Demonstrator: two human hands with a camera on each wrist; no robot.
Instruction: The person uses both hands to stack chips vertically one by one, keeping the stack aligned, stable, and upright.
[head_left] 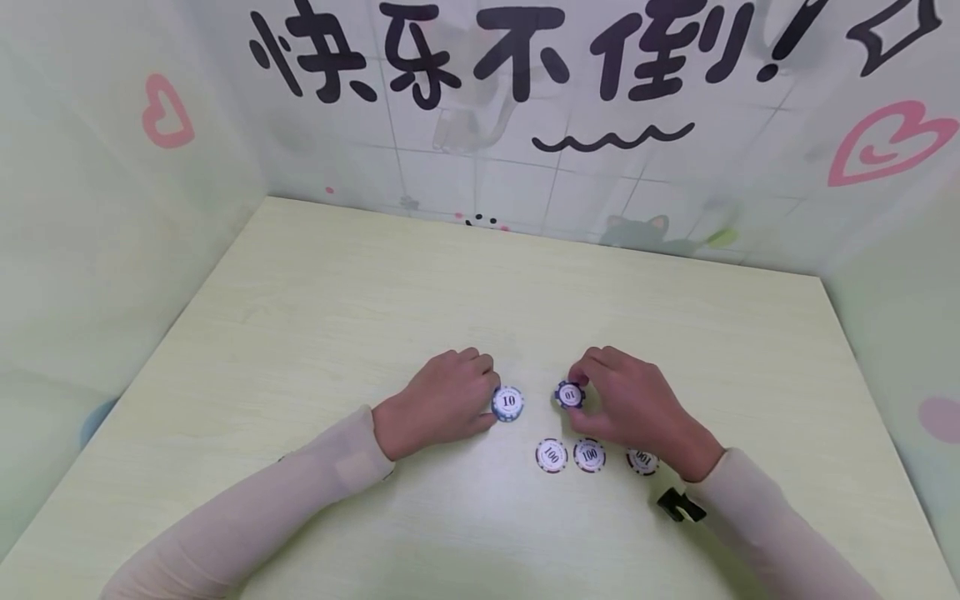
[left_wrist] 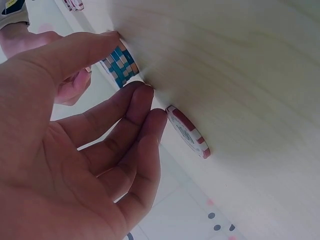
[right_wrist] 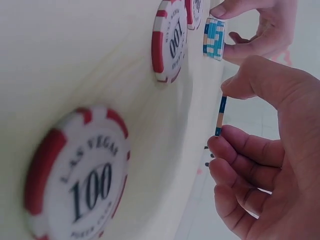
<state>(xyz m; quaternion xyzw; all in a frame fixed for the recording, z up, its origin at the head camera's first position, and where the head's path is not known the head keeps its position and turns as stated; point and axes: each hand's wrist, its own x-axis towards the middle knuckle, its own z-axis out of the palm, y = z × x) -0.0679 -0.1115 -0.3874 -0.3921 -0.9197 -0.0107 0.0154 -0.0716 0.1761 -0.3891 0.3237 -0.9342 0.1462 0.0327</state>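
A short stack of blue-and-white poker chips (head_left: 508, 402), its top one marked 10, stands on the table. My left hand (head_left: 442, 398) pinches the stack's side between thumb and fingers; the stack's layered edge (left_wrist: 120, 64) shows in the left wrist view. Just to the right, my right hand (head_left: 630, 402) holds a single dark blue poker chip (head_left: 570, 395), also marked 10, by its rim. Seen edge-on in the right wrist view, that chip (right_wrist: 220, 116) is raised off the table. A red-and-white chip (left_wrist: 189, 132) lies by the left fingertips, hidden in the head view.
Three red-and-white poker chips marked 100 lie nearer the person: a left one (head_left: 551, 456), a middle one (head_left: 589, 455) and a right one (head_left: 642, 462), partly under the right wrist. A black clip (head_left: 681, 505) sits at the right sleeve. Printed walls (head_left: 480, 167) bound the table (head_left: 337, 292).
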